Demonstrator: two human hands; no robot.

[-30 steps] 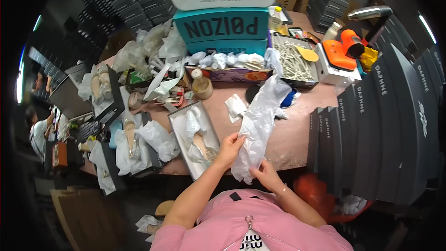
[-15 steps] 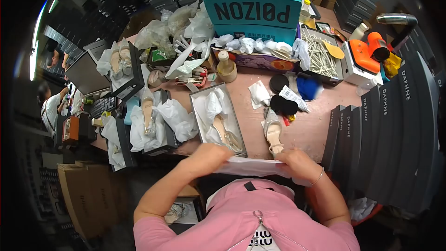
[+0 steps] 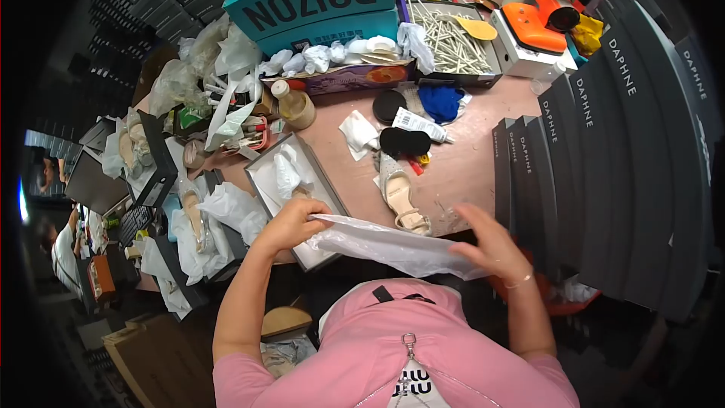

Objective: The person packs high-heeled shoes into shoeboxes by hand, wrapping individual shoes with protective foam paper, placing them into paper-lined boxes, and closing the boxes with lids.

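Note:
My left hand [image 3: 291,225] pinches one end of a sheet of white tissue paper [image 3: 389,248], stretched in front of my body at the table's near edge. At the other end, my right hand [image 3: 492,242] has its fingers spread, with the paper against or just below the thumb; whether they touch I cannot tell. Beyond the paper lies a beige sandal [image 3: 402,198] with a glittery toe. An open shoe box [image 3: 328,190] stands behind my left hand, holding white paper and a shoe mostly hidden by that hand.
Black round pads [image 3: 405,141], a white tube [image 3: 423,125] and a blue cloth [image 3: 441,103] lie past the sandal. Dark shoe boxes [image 3: 581,151] stand stacked at right. Open boxes with wrapped shoes [image 3: 198,228] crowd the left. A turquoise box [image 3: 310,7] is at the back.
My right hand has opened its fingers from the paper's edge. My left hand still holds the paper, now raised higher and slanting. The view has turned to the right.

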